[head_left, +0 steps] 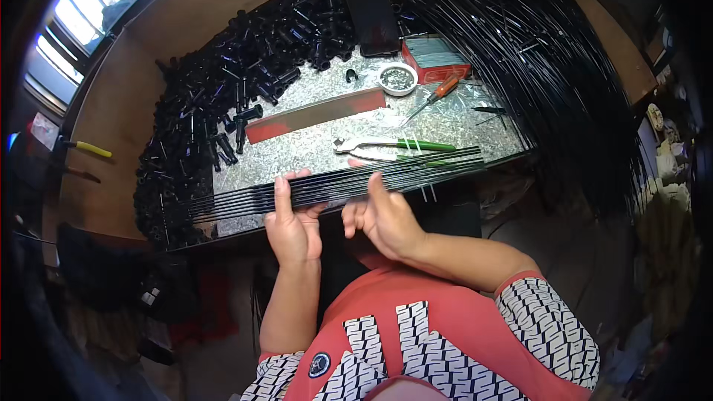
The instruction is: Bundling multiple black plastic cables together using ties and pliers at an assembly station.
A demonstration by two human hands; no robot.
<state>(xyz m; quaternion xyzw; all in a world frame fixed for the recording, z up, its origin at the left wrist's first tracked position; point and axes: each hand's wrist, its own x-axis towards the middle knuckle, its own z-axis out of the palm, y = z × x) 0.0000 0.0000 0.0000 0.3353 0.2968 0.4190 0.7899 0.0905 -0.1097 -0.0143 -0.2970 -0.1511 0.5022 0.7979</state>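
A flat bundle of thin black rods [334, 187] lies spread side by side across both my hands, above the front edge of the worktop. My left hand [292, 230] grips the bundle near its middle, thumb in front and fingertips showing on the far side. Further right, my right hand [386, 223] is at the same rods, its thumb raised over them and one fingertip showing beyond. Its lower fingers are curled and slightly blurred. Just behind the rods lie green-handled pliers [397, 146], partly covered by their right ends.
Black tubular parts [275, 44] are heaped at the back left, and long black rods [527, 52] at the right. A red-grey strip [316, 116], white bowl [397, 79], screwdriver [434, 98], red box [434, 59] and dark phone [370, 15] lie on the speckled worktop [297, 152].
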